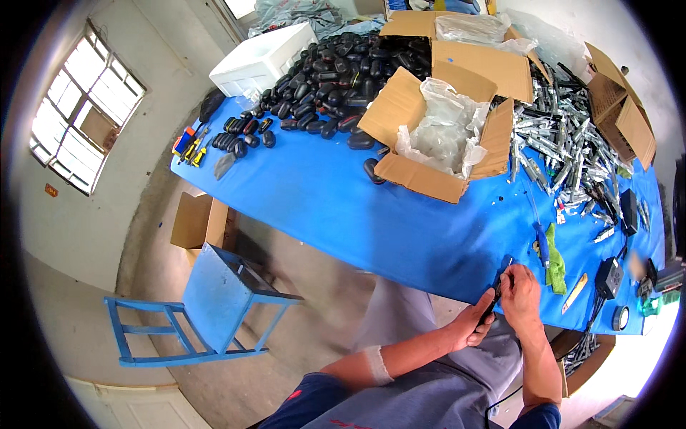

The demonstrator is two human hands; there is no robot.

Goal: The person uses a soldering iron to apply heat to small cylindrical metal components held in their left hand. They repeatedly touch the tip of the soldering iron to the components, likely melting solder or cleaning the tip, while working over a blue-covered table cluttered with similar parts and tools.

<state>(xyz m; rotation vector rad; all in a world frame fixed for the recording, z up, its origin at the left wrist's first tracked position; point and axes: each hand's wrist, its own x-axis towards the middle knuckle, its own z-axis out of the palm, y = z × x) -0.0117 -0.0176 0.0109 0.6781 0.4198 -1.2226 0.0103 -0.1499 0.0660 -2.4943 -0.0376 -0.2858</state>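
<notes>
Both hands meet at the table's near edge, right of the middle. My left hand (471, 325) is closed around a dark, elongated object (490, 309), mostly hidden by the fingers. My right hand (520, 297) is closed at the object's upper end, its fingertips pinched together. What sits between those fingertips is too small to make out. Just right of it lie a slim blue-handled tool (542, 245), a green cloth (555, 261) and a wooden-looking strip with a pale end (574, 293).
Black rounded devices (336, 79) are heaped at the far left beside a white foam box (263, 58). An open carton (421, 175) holds clear plastic bags. Silvery slim parts (564, 143) pile up at right. A blue chair (214, 300) stands on the floor at left.
</notes>
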